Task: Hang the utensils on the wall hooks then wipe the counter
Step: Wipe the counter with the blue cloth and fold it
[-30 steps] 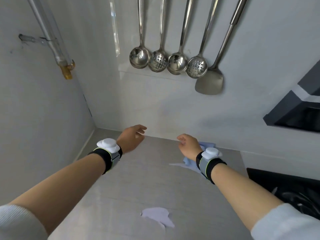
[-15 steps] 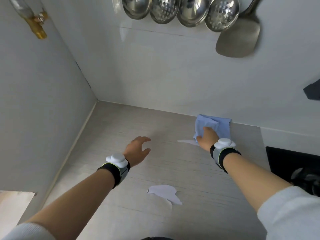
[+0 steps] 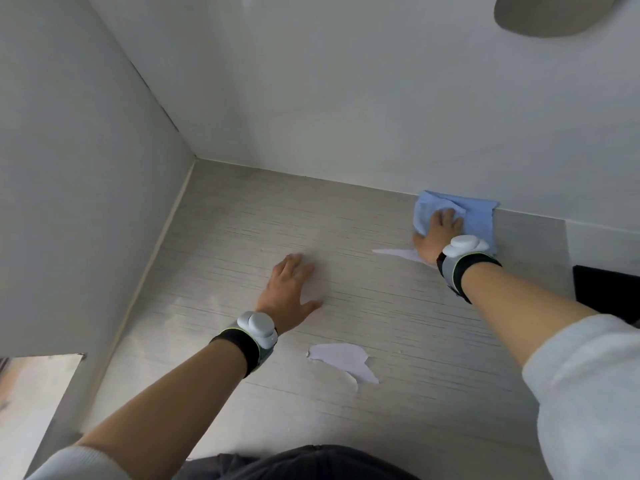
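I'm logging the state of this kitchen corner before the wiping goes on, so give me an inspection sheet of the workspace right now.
Surface: grey striped counter, with pale peeled-looking patches near the front and beside the right hand.
Job's things: blue cloth lying at the back wall; one utensil blade showing at the top edge, the other utensils out of view.
Clutter: nothing seen.
Grippers: left hand flat and spread on the counter, empty; right hand pressed on the cloth.
Cables: nothing seen.
Surroundings: white walls meeting in a corner; dark hob edge at right.
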